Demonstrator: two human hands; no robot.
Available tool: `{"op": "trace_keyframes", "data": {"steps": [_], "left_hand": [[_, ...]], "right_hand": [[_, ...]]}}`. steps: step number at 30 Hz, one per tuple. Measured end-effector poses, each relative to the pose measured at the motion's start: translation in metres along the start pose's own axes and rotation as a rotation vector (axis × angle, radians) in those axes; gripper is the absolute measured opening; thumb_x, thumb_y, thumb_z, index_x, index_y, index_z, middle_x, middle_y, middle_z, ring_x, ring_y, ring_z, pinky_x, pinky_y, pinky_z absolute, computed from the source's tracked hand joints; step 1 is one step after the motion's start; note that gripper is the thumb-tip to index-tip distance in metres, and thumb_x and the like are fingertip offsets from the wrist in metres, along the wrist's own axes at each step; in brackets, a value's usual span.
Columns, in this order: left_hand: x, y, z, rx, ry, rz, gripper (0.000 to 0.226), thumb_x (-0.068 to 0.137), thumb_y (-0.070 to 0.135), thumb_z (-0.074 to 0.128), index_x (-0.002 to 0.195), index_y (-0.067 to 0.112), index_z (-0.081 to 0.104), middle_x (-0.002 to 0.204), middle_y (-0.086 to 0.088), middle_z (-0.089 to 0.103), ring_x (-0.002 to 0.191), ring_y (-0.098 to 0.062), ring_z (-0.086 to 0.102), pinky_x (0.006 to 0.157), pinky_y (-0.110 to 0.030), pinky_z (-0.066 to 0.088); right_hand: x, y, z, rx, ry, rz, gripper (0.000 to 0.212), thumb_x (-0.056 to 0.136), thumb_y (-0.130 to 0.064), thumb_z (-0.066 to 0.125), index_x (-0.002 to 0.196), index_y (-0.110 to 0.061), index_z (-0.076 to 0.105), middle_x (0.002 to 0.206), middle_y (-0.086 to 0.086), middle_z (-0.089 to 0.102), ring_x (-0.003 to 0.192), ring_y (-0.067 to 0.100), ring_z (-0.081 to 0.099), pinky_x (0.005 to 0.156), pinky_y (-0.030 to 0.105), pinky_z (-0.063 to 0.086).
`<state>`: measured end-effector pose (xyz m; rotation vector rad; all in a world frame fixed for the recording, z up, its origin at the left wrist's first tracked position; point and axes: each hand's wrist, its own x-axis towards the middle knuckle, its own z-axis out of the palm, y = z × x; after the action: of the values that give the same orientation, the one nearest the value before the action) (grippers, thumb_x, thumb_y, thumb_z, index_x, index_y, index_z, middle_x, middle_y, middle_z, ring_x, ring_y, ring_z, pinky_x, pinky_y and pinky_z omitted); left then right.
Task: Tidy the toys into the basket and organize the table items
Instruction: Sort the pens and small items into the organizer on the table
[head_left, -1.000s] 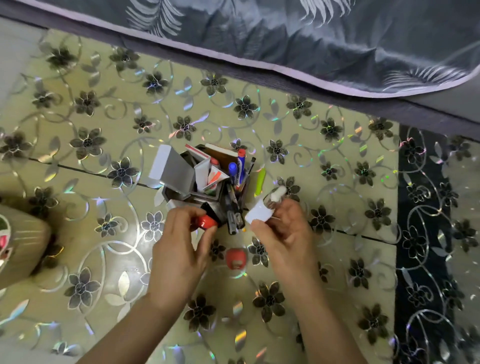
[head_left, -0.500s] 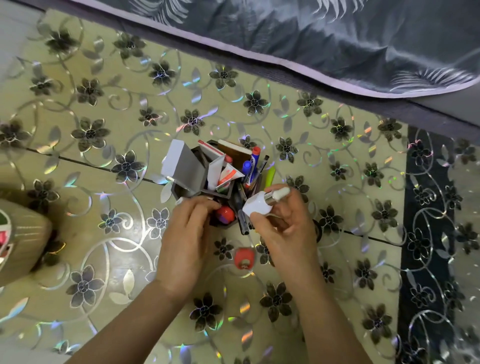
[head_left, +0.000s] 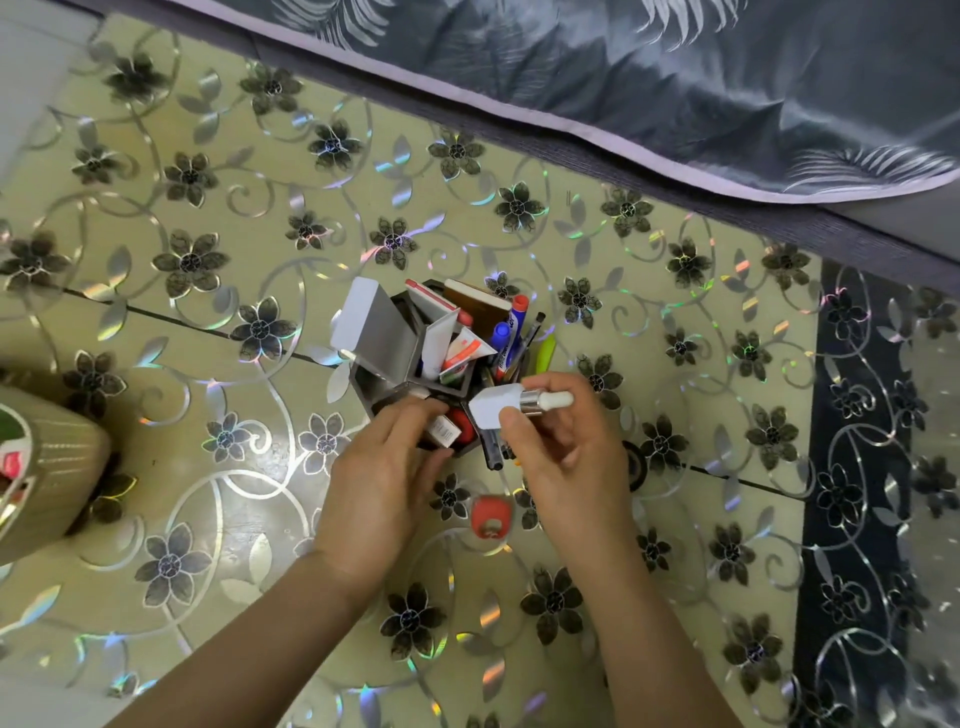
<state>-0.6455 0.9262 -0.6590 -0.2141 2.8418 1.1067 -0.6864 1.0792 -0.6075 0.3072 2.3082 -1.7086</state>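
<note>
Far left: a ribbed beige container at the table edge, well apart from the work. My left hand pinches a small red-capped item in the near cell of the hexagonal desk organizer, and my right hand grips a white dropper bottle just over its rim. Step, as I judge it: stocking the organizer; next I seat this item, find the bottle a free cell, then fetch the small red object between my wrists.

light: bright, even | glare: rainbow glints on tablecloth | shadows: soft | edges: bowed, perhaps slightly blurred
</note>
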Motion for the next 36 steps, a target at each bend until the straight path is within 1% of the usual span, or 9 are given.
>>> {"op": "trace_keyframes", "data": {"steps": [3, 7, 12, 16, 19, 23, 25, 30, 36], "left_hand": [[0.0, -0.002, 0.006, 0.022, 0.015, -0.116, 0.042, 0.081, 0.03, 0.068, 0.12, 0.029, 0.051, 0.106, 0.011, 0.065, 0.095, -0.01, 0.061, 0.078, -0.022, 0.045], [0.003, -0.006, 0.001, 0.029, 0.088, -0.115, 0.034, 0.085, 0.028, 0.063, 0.117, 0.028, 0.053, 0.104, 0.01, 0.065, 0.087, -0.012, 0.064, 0.071, -0.022, 0.044], [0.013, -0.012, -0.017, 0.038, 0.153, -0.108, 0.028, 0.087, 0.029, 0.061, 0.114, 0.023, 0.058, 0.097, 0.006, 0.067, 0.086, -0.014, 0.066, 0.074, -0.03, 0.051], [0.014, -0.016, -0.021, 0.112, 0.106, -0.034, 0.028, 0.088, 0.028, 0.061, 0.115, 0.022, 0.057, 0.099, 0.004, 0.066, 0.088, -0.018, 0.065, 0.072, -0.027, 0.047], [0.014, -0.021, -0.021, 0.162, 0.091, 0.005, 0.03, 0.089, 0.024, 0.062, 0.117, 0.019, 0.056, 0.101, 0.001, 0.065, 0.086, -0.021, 0.064, 0.068, -0.021, 0.039], [0.013, -0.023, -0.018, 0.18, 0.068, 0.047, 0.035, 0.086, 0.017, 0.063, 0.121, 0.016, 0.057, 0.11, -0.003, 0.065, 0.094, -0.025, 0.061, 0.075, -0.02, 0.039], [0.012, -0.027, -0.016, 0.177, 0.052, 0.045, 0.042, 0.084, 0.014, 0.063, 0.125, 0.017, 0.055, 0.118, -0.003, 0.062, 0.101, -0.023, 0.059, 0.081, -0.02, 0.04], [0.005, -0.023, -0.018, 0.117, 0.101, 0.057, 0.052, 0.075, 0.005, 0.062, 0.126, 0.013, 0.053, 0.124, -0.005, 0.051, 0.113, -0.023, 0.047, 0.099, -0.011, 0.027], [-0.015, 0.007, -0.006, 0.062, 0.127, 0.186, 0.037, 0.072, -0.005, 0.058, 0.104, 0.012, 0.063, 0.107, -0.002, 0.052, 0.101, -0.022, 0.05, 0.095, -0.011, 0.028]], "right_hand": [[-0.001, -0.003, 0.002, -0.038, -0.031, -0.021, 0.017, 0.086, -0.015, 0.067, 0.099, -0.024, 0.061, 0.09, -0.006, 0.072, 0.085, 0.006, 0.069, 0.076, 0.024, 0.055], [0.0, -0.003, 0.006, -0.094, -0.041, -0.048, 0.017, 0.085, -0.014, 0.069, 0.098, -0.024, 0.062, 0.089, -0.008, 0.072, 0.084, 0.004, 0.069, 0.078, 0.033, 0.057], [0.004, 0.001, 0.012, -0.233, -0.094, -0.105, 0.018, 0.081, -0.016, 0.072, 0.092, -0.024, 0.061, 0.085, -0.012, 0.069, 0.082, -0.001, 0.068, 0.073, 0.036, 0.056], [0.009, 0.008, 0.025, -0.385, -0.199, -0.175, 0.019, 0.08, -0.011, 0.071, 0.089, -0.024, 0.061, 0.082, -0.005, 0.069, 0.08, 0.005, 0.069, 0.068, 0.039, 0.055], [0.016, 0.013, 0.04, -0.526, -0.228, -0.309, 0.018, 0.079, -0.005, 0.067, 0.091, -0.017, 0.066, 0.088, 0.002, 0.067, 0.078, 0.022, 0.066, 0.066, 0.04, 0.054], [0.023, 0.016, 0.051, -0.753, -0.264, -0.387, 0.012, 0.079, -0.008, 0.066, 0.09, -0.011, 0.069, 0.089, 0.008, 0.065, 0.079, 0.03, 0.061, 0.063, 0.029, 0.04], [0.024, 0.017, 0.058, -0.832, -0.228, -0.413, 0.004, 0.078, -0.009, 0.069, 0.082, -0.01, 0.069, 0.082, 0.008, 0.066, 0.075, 0.031, 0.062, 0.058, 0.028, 0.035], [0.011, 0.016, 0.061, -0.803, -0.116, -0.413, 0.013, 0.079, -0.004, 0.066, 0.09, -0.01, 0.07, 0.085, 0.009, 0.066, 0.076, 0.032, 0.063, 0.063, 0.037, 0.051], [-0.005, 0.019, 0.008, -0.7, 0.028, -0.395, 0.034, 0.071, 0.008, 0.067, 0.099, -0.011, 0.069, 0.092, 0.004, 0.068, 0.083, 0.024, 0.064, 0.07, 0.034, 0.055]]}}
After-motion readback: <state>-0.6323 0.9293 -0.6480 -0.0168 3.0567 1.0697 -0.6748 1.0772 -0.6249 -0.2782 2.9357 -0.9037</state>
